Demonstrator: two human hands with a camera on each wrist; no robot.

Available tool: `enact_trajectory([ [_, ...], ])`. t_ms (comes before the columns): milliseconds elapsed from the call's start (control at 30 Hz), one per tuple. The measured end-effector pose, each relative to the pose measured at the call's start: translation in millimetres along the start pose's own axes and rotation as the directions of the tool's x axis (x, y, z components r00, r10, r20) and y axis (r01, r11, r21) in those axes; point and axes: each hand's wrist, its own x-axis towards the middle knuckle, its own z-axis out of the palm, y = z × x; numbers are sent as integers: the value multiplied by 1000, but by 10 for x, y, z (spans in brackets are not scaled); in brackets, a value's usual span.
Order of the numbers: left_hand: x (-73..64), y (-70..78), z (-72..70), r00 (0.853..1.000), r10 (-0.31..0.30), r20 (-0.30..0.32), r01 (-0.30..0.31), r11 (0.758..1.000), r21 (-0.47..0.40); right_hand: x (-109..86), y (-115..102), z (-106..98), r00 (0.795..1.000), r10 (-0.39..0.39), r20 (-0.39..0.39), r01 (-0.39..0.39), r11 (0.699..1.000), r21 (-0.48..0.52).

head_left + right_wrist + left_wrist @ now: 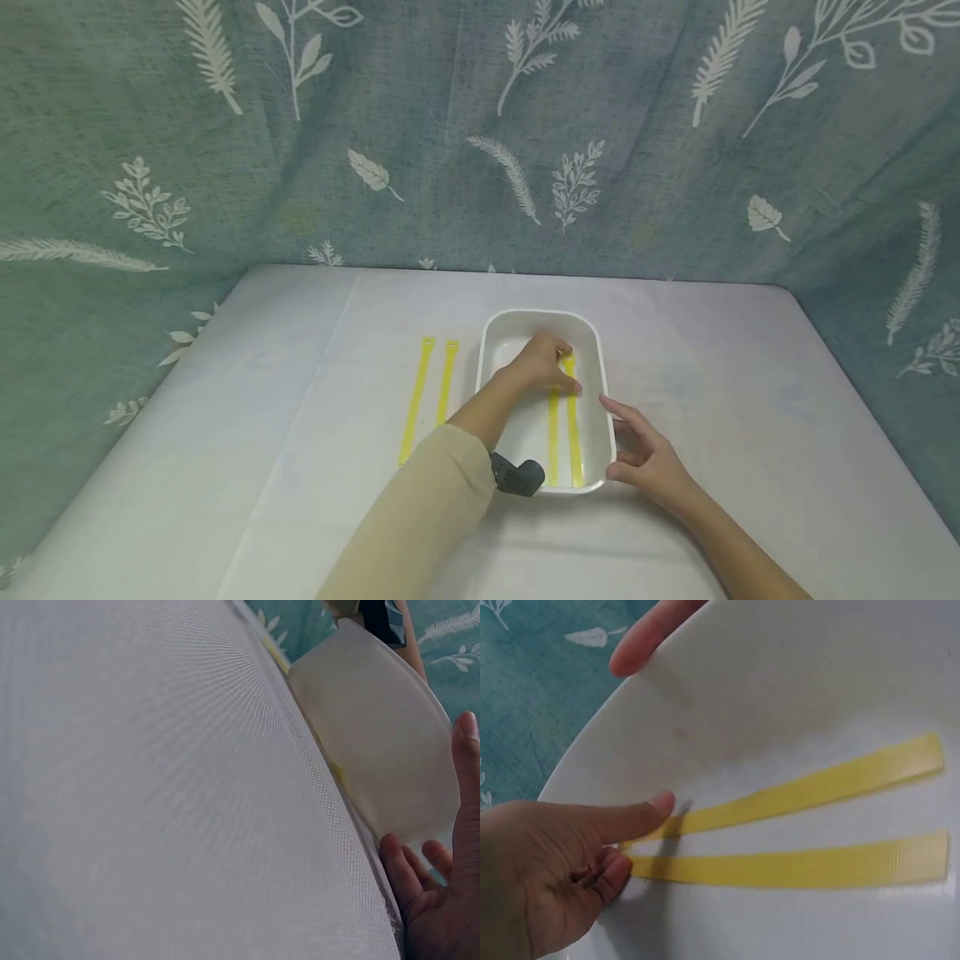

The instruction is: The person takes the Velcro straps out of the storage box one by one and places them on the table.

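Observation:
A white rectangular tray (606,367) stands on the table with two flat yellow straps (574,442) lying lengthwise in it. My left hand (536,362) reaches inside, at the far ends of these straps. In the left wrist view its thumb (656,810) lies along one strap, apart from the curled fingers, which touch the end of the other strap (795,870). My right hand (651,462) is at the tray's right side, fingers spread along the outer wall near the front corner. Left of the tray lie two more yellow straps (417,392) with slotted heads; my left forearm hides part of them.
A white cloth (345,517) covers the table. Green-blue fabric (420,225) with pale leaf prints hangs behind it and at both sides. A dark wrist device (517,477) on my left arm overlaps the tray's near left corner.

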Motion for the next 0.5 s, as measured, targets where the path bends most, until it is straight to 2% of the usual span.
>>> enact_trajectory([
  [167, -12, 6, 48, 1000, 10, -23, -9, 999, 51, -5, 3, 0, 1000, 11, 0, -11, 1000, 0],
  [400, -17, 20, 58, 1000, -8, -26, 9, 998, 61, -6, 11, -8, 1000, -6, -9, 6, 1000, -19],
  [500, -15, 21, 56, 999, -28, -16, 29, 999, 38, -2, 11, -8, 1000, -13, -6, 13, 1000, -13],
])
